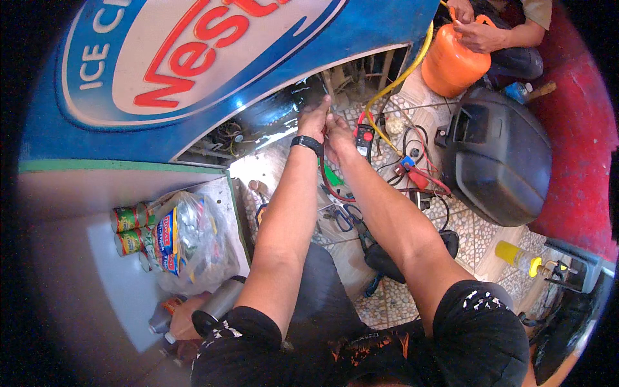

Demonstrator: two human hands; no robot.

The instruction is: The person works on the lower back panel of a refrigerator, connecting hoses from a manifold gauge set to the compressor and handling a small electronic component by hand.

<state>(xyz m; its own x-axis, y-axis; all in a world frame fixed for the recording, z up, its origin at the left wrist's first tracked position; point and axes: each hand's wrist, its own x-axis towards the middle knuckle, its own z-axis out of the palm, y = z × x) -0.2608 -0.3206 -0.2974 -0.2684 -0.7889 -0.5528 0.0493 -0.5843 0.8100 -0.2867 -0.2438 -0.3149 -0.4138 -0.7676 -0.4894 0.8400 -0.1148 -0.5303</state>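
Freezer base opening, both hands reaching in together, arms outstretched, grip unclear

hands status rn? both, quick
Left hand: raised at the freezer's open bottom compartment; grip cannot be told.
Right hand: beside the left, fingers curled, apparently pinching something thin; what it is cannot be told.
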